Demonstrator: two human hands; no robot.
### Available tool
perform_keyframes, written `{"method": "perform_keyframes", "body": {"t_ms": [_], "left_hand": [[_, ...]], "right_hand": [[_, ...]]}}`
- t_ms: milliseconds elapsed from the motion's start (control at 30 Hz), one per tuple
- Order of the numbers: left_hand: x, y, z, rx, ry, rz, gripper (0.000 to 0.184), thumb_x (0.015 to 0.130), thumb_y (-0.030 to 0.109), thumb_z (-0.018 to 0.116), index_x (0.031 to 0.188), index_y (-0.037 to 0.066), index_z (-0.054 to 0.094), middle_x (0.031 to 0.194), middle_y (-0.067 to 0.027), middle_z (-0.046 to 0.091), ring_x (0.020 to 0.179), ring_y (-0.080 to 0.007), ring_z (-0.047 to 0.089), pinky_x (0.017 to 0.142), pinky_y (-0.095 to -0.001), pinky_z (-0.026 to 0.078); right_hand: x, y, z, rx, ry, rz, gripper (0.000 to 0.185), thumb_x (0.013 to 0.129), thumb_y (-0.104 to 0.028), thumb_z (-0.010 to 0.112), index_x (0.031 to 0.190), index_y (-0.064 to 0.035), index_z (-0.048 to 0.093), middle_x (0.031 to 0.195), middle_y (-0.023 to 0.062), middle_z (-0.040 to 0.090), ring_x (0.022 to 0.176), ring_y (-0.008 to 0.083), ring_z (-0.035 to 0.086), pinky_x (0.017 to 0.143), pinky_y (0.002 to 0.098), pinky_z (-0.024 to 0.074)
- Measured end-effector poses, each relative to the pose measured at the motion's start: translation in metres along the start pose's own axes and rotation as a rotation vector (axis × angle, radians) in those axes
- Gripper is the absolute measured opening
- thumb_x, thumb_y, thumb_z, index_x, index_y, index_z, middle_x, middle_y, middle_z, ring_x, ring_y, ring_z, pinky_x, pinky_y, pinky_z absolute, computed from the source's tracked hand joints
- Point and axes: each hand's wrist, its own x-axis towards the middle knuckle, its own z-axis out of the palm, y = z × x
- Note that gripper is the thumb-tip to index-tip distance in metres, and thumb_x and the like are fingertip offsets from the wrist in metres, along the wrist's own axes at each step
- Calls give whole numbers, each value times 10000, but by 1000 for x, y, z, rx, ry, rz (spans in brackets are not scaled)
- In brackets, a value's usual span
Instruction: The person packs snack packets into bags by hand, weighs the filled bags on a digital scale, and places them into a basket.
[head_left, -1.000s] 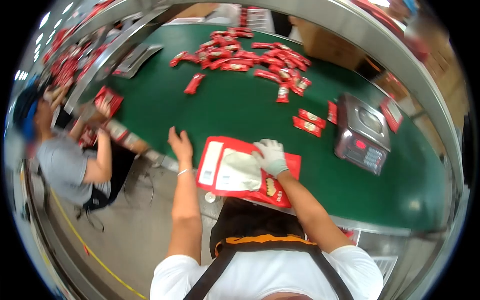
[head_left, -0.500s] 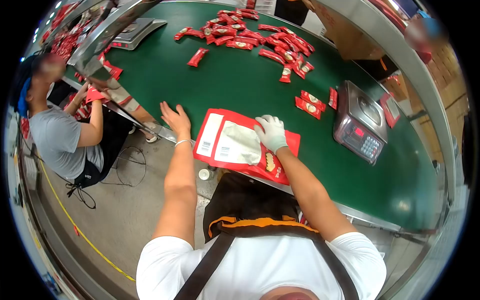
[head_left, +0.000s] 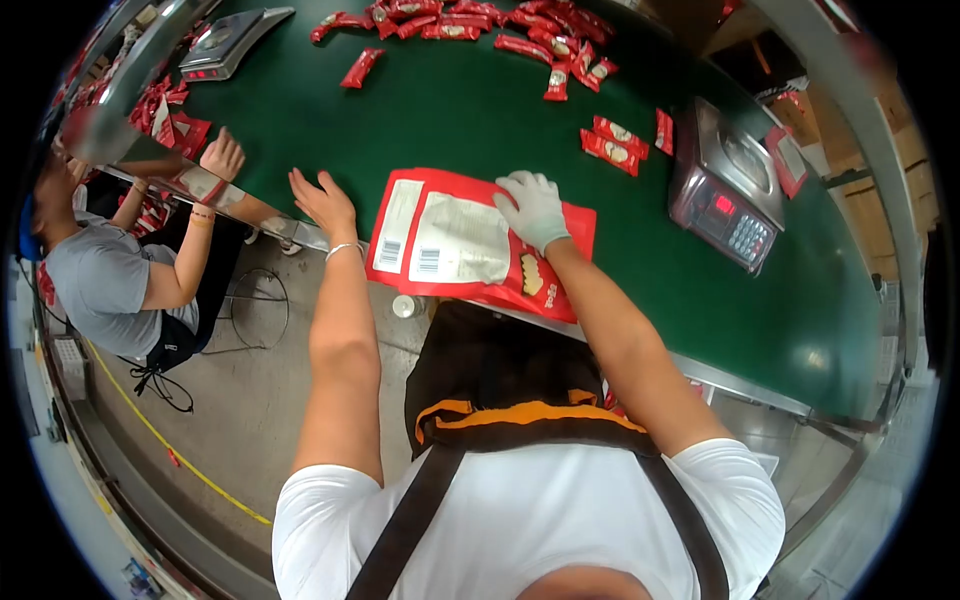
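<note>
A large red bag [head_left: 460, 235] with white label panels lies flat at the near edge of the green table [head_left: 480, 110]. On its upper right part rests my gloved right hand [head_left: 536, 208], fingers spread over the surface. My bare left hand [head_left: 326, 205] is left of the bag, not touching it, with the fingers apart and nothing in it. Beyond the bag, several small red packets [head_left: 450, 22] are heaped at the far side. Two loose packets [head_left: 612, 145] lie to the right of the bag, near a scale [head_left: 725, 190].
A co-worker in a grey shirt [head_left: 110, 290] sits at the left, one hand [head_left: 222, 155] over the table edge. A second scale [head_left: 230, 45] stands at the far left. A red pack [head_left: 785, 160] lies behind the right scale. Metal rails [head_left: 870, 110] curve round the table.
The view has tilted, so the table and bag appear higher. My left hand has shifted left, away from the bag. The co-worker's hand has come over the table edge. My right hand stays on the bag.
</note>
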Motion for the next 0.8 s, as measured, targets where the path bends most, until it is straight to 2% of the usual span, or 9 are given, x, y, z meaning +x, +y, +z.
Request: {"method": "perform_keyframes", "body": {"t_ms": [200, 233, 400, 533, 633, 700, 733, 800], "left_hand": [[5, -8, 4, -92, 85, 85, 604, 1004, 319, 436, 1487, -23, 316, 1556, -237, 284, 1436, -388, 281, 1178, -492, 204], [6, -6, 3, -97, 88, 97, 609, 1006, 309, 431, 1495, -30, 297, 1558, -254, 270, 1444, -392, 262, 1175, -466, 221], [2, 4, -2, -154, 104, 56, 611, 1010, 297, 423, 1497, -44, 282, 1553, -272, 262, 1449, -400, 245, 1176, -445, 229], [7, 6, 2, -177, 153, -9, 611, 1011, 292, 417, 1493, -58, 280, 1549, -290, 252, 1445, -410, 249, 1172, -445, 236], [10, 12, 14, -194, 186, 32, 606, 1007, 285, 418, 1489, -60, 289, 1539, -290, 269, 1432, -412, 271, 1165, -460, 244], [10, 20, 24, -196, 204, 52, 604, 1005, 280, 419, 1488, -59, 291, 1535, -289, 277, 1427, -412, 278, 1163, -465, 246], [11, 25, 30, -216, 220, 30, 594, 1004, 269, 415, 1487, -56, 297, 1532, -285, 287, 1421, -414, 289, 1160, -469, 250], [16, 31, 41, -240, 231, 12, 585, 1004, 259, 411, 1486, -54, 303, 1528, -280, 296, 1415, -416, 299, 1158, -474, 254]], "right_hand": [[5, -3, 2, -10, -19, -2, 344, 901, -347, 598, 1165, -142, 677, 1136, 46, 626, 1068, 257, 548, 938, 404, 402], [5, -2, 2, -20, -21, -7, 360, 900, -347, 600, 1189, -142, 666, 1150, 51, 623, 1075, 258, 546, 943, 406, 400], [5, -4, 0, 11, -22, 14, 425, 884, -346, 627, 1257, -143, 627, 1222, 76, 596, 1123, 274, 533, 978, 418, 390], [10, 1, 6, 22, 14, 38, 490, 858, -341, 674, 1300, -147, 595, 1318, 106, 541, 1217, 297, 494, 1032, 441, 363], [16, 3, 8, 17, 121, 55, 537, 838, -364, 701, 1317, -150, 587, 1352, 122, 516, 1243, 312, 476, 1044, 458, 349], [20, 4, 10, -31, 299, 91, 636, 783, -406, 749, 1342, -163, 568, 1401, 132, 470, 1283, 338, 436, 1070, 500, 312], [24, 5, 10, -32, 301, 91, 636, 783, -406, 749, 1342, -163, 568, 1401, 132, 470, 1283, 338, 436, 1070, 500, 312], [31, 9, 11, -34, 241, -44, 734, 729, -470, 774, 1365, -182, 548, 1447, 127, 425, 1326, 352, 389, 1101, 537, 261]]}}
